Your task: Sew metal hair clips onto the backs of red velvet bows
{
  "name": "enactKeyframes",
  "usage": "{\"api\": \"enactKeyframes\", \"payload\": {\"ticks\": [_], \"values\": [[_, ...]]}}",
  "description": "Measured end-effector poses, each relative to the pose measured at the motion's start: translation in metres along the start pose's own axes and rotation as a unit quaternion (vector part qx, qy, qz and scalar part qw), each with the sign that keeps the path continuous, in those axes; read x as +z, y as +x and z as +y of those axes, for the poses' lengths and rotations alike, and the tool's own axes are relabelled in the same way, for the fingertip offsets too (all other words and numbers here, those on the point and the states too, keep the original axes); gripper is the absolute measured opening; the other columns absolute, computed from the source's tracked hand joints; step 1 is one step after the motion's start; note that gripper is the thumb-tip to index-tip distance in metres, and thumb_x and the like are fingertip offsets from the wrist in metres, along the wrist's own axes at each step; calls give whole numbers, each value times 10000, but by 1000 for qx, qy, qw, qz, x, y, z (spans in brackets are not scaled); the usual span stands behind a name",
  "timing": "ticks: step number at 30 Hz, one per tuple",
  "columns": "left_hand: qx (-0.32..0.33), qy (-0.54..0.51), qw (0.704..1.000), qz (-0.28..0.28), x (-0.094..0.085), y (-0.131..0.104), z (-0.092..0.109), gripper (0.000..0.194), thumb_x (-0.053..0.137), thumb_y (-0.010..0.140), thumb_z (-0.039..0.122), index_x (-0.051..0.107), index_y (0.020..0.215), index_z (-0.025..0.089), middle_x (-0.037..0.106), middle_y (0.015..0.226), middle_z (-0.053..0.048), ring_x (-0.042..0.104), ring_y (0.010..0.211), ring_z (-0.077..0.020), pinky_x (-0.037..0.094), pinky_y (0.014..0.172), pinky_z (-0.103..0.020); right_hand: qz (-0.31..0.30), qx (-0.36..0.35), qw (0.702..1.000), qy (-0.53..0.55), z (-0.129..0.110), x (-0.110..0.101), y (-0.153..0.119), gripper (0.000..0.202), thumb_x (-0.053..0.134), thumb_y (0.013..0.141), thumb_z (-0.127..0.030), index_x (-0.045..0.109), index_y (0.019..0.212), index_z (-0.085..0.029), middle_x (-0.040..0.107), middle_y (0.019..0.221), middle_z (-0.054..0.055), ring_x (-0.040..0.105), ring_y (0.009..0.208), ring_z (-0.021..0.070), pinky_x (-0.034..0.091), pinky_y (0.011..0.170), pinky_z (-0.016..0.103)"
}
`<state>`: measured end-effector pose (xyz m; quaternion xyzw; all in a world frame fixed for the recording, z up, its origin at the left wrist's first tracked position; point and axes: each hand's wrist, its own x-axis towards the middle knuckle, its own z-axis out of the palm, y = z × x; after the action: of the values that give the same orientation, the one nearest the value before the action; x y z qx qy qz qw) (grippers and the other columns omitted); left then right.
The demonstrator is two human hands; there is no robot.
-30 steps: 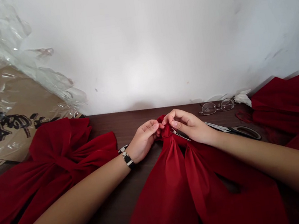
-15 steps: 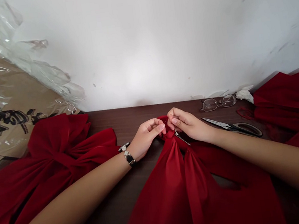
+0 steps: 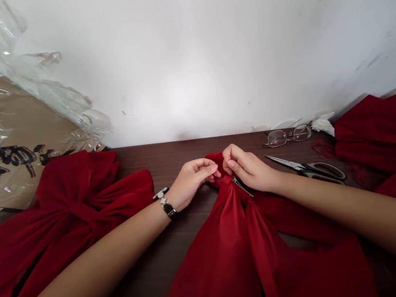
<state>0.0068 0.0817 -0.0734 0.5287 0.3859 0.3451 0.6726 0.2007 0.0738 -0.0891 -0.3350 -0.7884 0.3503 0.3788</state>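
Observation:
A red fabric piece (image 3: 213, 259) spreads over the dark table, its tails fanning toward me from a gathered knot. My left hand (image 3: 197, 178), with a watch-like bracelet on the wrist, pinches at the left side of this knot; whatever lies between its fingertips is too small to name. On the knot's right side my right hand (image 3: 242, 164) is closed, thumb against curled fingers, and its grip hides what it holds. A metal clip (image 3: 242, 186) sits at the knot just below my right hand, pointing down to the right.
Scissors (image 3: 307, 167) with dark handles lie right of my right hand. Eyeglasses (image 3: 288, 136) and a crumpled white tissue (image 3: 323, 126) rest near the wall. A red bow (image 3: 80, 204) is at left, more red fabric (image 3: 379, 128) at right. A plastic-wrapped carton (image 3: 2, 146) stands far left.
My right hand's fingers have curled in more, and it has shifted very slightly. The clip below it has tilted a little. My left hand keeps nearly the same pose.

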Motion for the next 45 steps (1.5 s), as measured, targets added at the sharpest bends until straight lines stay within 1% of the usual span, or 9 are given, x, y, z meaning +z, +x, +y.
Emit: {"api": "enactKeyframes", "payload": {"ticks": [4,12,16,20,22,26,30,36,45], "values": [[-23,21,999,-19,0,-1,3,174,710,770,283,652,757,119,633,702,-13,533,652,-88,414,674,-236,-7,-11,999,-51,-2,2,-2,70,349,974,-241,348,908,-219,495,728,-18,453,595,127,356,612,253],[16,76,996,-49,0,-2,0,204,720,771,325,693,801,125,656,737,-25,554,684,-103,439,698,-248,-19,-20,998,-55,-5,3,0,87,371,979,-251,392,901,-219,586,803,6,541,665,128,386,638,239],[21,86,995,-49,1,-3,0,213,719,771,335,698,789,124,661,730,-31,559,682,-109,445,694,-250,-14,-15,999,-28,-5,3,1,131,353,997,-295,394,898,-218,589,771,1,550,667,124,399,630,231],[24,77,996,-25,3,-4,0,189,711,778,313,698,793,125,656,707,-24,548,652,-99,434,658,-237,-8,-14,1000,-15,-4,2,1,167,326,1007,-332,367,888,-221,485,650,-38,441,555,110,355,549,219],[20,72,997,-19,3,-4,0,185,700,783,308,697,781,123,653,696,-24,542,643,-98,426,648,-237,-12,-20,1000,-16,-3,2,0,169,323,1008,-331,358,883,-223,462,642,-43,420,551,109,347,547,216],[5,77,997,-14,6,-3,3,185,694,779,303,697,751,121,643,679,-23,527,629,-98,412,633,-240,-25,-30,999,-27,-2,2,-1,164,329,1005,-322,370,881,-222,478,675,-33,439,571,110,347,570,220],[2,78,997,-20,7,-3,4,180,696,777,295,692,740,118,636,672,-21,521,623,-94,405,624,-233,-30,-30,999,-29,-2,2,-1,162,330,1004,-324,376,886,-223,547,744,-10,498,608,116,356,593,228],[29,86,994,-60,3,-4,2,174,689,799,302,709,803,130,662,709,-29,555,657,-103,422,638,-230,-35,-17,999,2,-5,3,-1,153,346,1004,-335,387,903,-227,612,768,-1,538,621,121,379,601,232],[39,100,992,-58,1,-4,0,207,723,771,339,702,756,133,674,702,-29,573,649,-109,449,657,-246,-46,7,994,100,-6,3,1,181,447,972,-363,432,882,-207,626,754,6,560,663,117,411,626,235]]}}
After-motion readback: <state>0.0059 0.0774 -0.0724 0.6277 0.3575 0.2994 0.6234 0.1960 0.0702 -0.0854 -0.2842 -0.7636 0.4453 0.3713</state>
